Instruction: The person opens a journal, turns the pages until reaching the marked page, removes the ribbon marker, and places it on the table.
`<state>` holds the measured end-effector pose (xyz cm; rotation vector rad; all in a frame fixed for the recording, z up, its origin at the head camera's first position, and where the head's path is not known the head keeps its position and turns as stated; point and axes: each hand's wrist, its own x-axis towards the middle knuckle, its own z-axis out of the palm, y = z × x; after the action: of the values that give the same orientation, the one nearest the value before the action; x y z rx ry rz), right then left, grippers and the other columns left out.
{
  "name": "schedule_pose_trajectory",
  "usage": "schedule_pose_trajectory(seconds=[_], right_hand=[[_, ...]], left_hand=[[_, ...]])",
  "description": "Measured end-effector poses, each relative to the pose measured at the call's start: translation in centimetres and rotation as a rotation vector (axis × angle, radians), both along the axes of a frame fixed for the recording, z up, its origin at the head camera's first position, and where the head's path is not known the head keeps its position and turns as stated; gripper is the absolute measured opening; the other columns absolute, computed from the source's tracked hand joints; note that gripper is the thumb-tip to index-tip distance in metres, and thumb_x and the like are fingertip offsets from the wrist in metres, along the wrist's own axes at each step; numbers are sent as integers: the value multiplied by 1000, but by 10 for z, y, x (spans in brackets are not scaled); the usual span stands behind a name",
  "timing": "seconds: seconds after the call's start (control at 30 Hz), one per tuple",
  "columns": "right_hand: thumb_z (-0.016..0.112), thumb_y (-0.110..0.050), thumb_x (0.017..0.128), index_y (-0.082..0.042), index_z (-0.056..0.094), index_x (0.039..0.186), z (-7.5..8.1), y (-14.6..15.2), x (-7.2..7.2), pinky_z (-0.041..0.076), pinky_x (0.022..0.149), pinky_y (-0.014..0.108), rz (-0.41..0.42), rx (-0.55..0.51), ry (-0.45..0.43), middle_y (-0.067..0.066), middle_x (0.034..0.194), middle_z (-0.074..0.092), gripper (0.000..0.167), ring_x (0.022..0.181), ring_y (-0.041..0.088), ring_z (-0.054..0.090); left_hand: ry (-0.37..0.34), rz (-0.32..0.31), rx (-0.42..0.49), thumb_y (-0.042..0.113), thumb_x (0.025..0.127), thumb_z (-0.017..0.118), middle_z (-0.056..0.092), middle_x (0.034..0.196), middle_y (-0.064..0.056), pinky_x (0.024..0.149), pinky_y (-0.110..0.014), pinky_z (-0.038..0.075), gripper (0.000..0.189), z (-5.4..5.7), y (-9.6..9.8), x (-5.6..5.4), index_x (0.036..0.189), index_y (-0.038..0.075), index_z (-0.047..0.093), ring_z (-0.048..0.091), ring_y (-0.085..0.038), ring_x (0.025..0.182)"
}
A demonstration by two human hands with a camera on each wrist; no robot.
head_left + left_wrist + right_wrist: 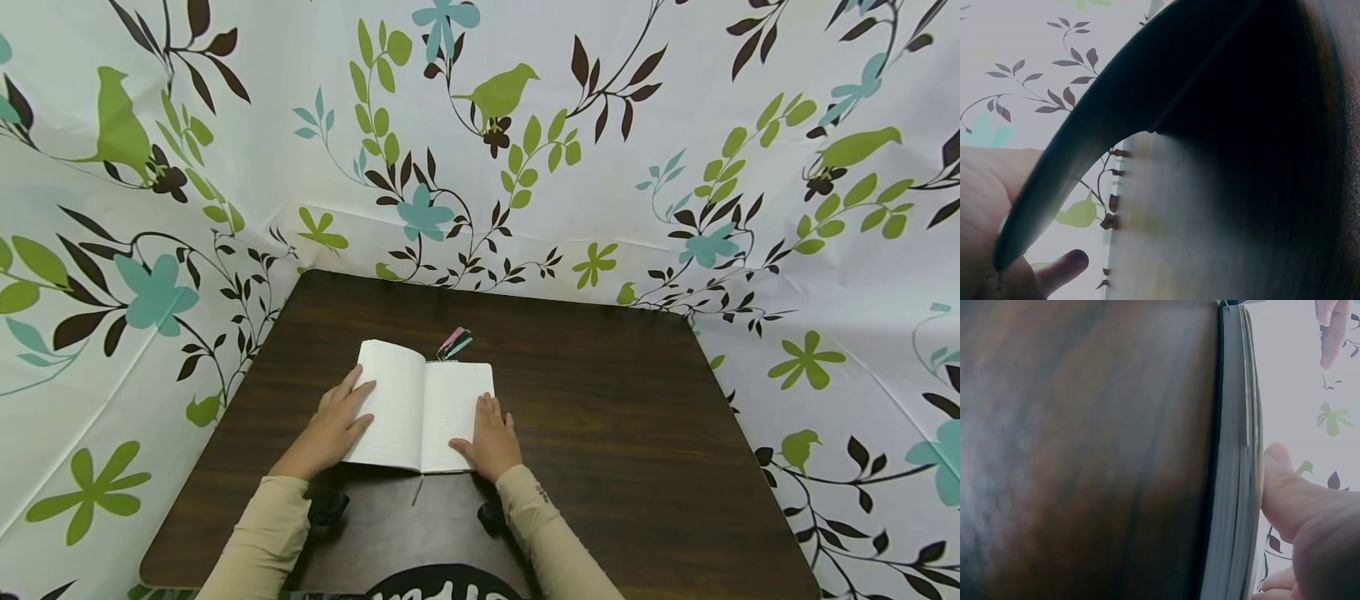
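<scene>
An open notebook (pixel 457 400) with lined white pages lies on the dark wooden table. My left hand (pixel 330 425) holds its left edge, with thumb and fingertips on the page in the head view. From the left wrist, the dark cover (pixel 1085 144) curves up off the table; part of my left hand (pixel 991 206) is behind it, and one finger (pixel 1063 272) extends past its edge. My right hand (pixel 491 437) rests on the right page with its fingers fairly straight. In the right wrist view my right thumb (pixel 1279 481) lies beside the thick page stack (pixel 1229 487).
Pink, dark and teal tags (pixel 455 343) stick out beyond the notebook's top edge. A thin ribbon end (pixel 417 490) trails below the spine. Leaf-and-bird patterned sheets (pixel 525 225) surround the table (pixel 615 400) behind and at both sides.
</scene>
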<state>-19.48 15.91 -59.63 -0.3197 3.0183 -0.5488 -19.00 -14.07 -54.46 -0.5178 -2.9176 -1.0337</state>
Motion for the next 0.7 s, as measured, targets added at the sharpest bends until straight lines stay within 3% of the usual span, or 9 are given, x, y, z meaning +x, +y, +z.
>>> schedule_pose_trajectory(seconds=[0.37, 0.57, 0.7], right_hand=[[72, -47, 90, 7, 32, 154, 3, -5, 1, 26, 117, 59, 4, -19, 31, 29, 159, 31, 93, 149, 42, 28], [75, -39, 91, 3, 34, 155, 8, -9, 1, 27, 116, 59, 12, -75, 27, 27, 158, 36, 86, 148, 42, 31], [72, -31, 96, 5, 32, 155, 13, -10, 0, 30, 116, 57, 37, -166, 2, 25, 157, 38, 80, 146, 43, 33]], left_hand=[[-1, 6, 0, 14, 101, 61, 13, 167, -22, 101, -78, 30, 55, 0, 0, 0, 151, 2, 43, 23, -54, 142], [1, 5, 11, 14, 101, 61, 13, 167, -22, 100, -78, 30, 54, 1, 1, 1, 151, 1, 43, 22, -54, 142], [-1, 7, 12, 13, 101, 61, 13, 166, -23, 101, -78, 30, 54, 1, 1, 1, 151, 1, 44, 23, -55, 142]])
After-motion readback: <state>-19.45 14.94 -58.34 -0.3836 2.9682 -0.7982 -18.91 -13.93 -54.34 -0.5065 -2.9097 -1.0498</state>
